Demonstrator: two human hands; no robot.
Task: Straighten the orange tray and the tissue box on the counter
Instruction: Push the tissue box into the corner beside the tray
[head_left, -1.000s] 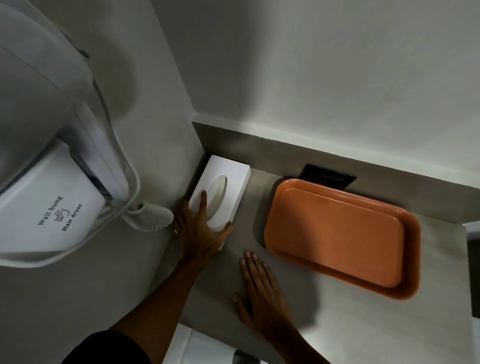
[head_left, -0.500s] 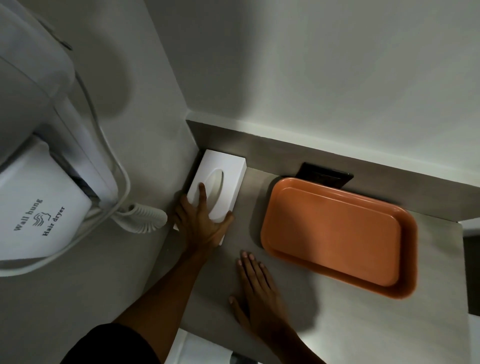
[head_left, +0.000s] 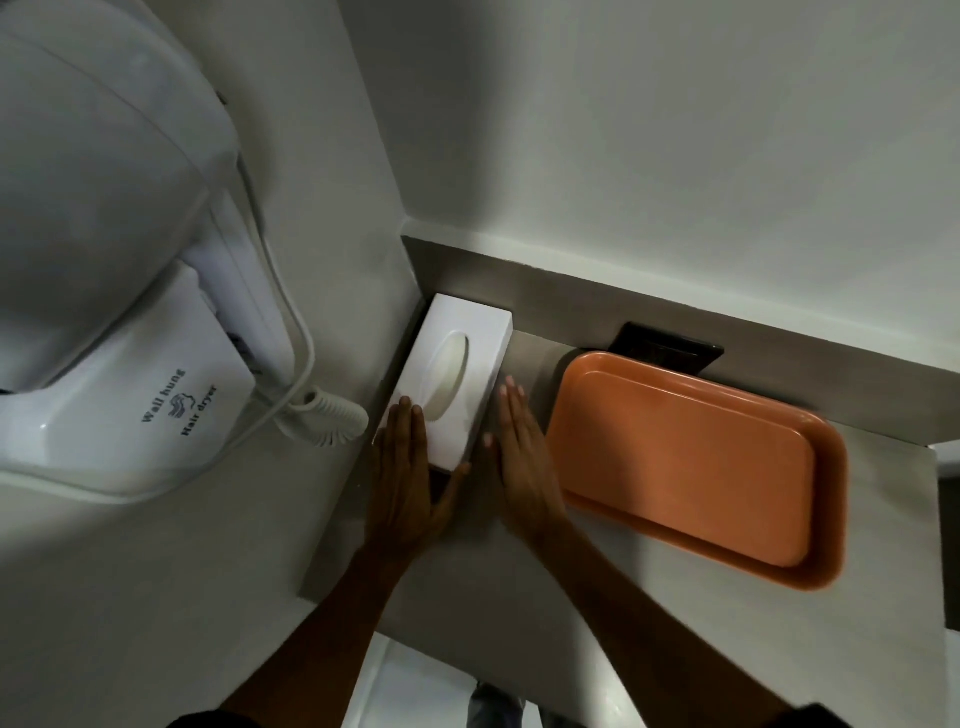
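Two flat hands with straight fingers flank a white tissue box (head_left: 457, 379) in the worktop's (head_left: 675, 623) far left corner: left hand (head_left: 402, 478) touching its near end, right hand (head_left: 522, 462) beside it; orange tray (head_left: 696, 462) lies right

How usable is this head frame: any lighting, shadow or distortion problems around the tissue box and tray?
Head view: dim, uneven light; the white tissue box reads clearly, while both hands, left hand and right hand, are dark and low in detail. A soft shadow falls left of the orange tray. Wide-angle bending bulges the hair dryer at the left edge.
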